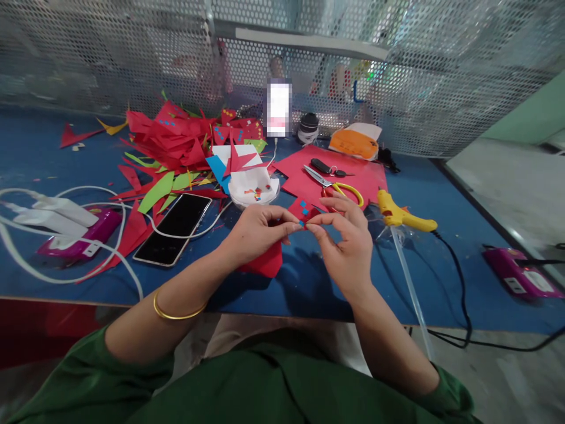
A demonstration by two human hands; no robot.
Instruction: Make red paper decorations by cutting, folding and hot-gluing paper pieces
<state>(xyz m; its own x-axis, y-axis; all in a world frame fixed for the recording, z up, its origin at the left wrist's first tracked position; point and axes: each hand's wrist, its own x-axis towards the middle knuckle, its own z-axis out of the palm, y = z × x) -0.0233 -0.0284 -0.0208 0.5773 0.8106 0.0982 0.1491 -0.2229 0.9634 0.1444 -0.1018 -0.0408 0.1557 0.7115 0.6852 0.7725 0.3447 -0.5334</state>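
Left hand (267, 232): thumb and fingers pinched on red paper piece (268, 262) with blue squares, above near-middle bench (282, 300). Right hand (342, 241): fingertips narrowed at the piece's right end; grip unclear. Glue gun (401, 217) lies right, scissors (331, 187) beyond.

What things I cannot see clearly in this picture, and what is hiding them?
All in the head view:
- Red paper: partly hidden by the left hand.
- The bit between the fingertips of the left and right hand: too small, partly covered.
- Scissors: handles partly behind the right fingers.
- Upright phone: display pixelated.
- Things behind the metal mesh: blurred, screened by it.
- Green clothing: cut off by the bottom edge.
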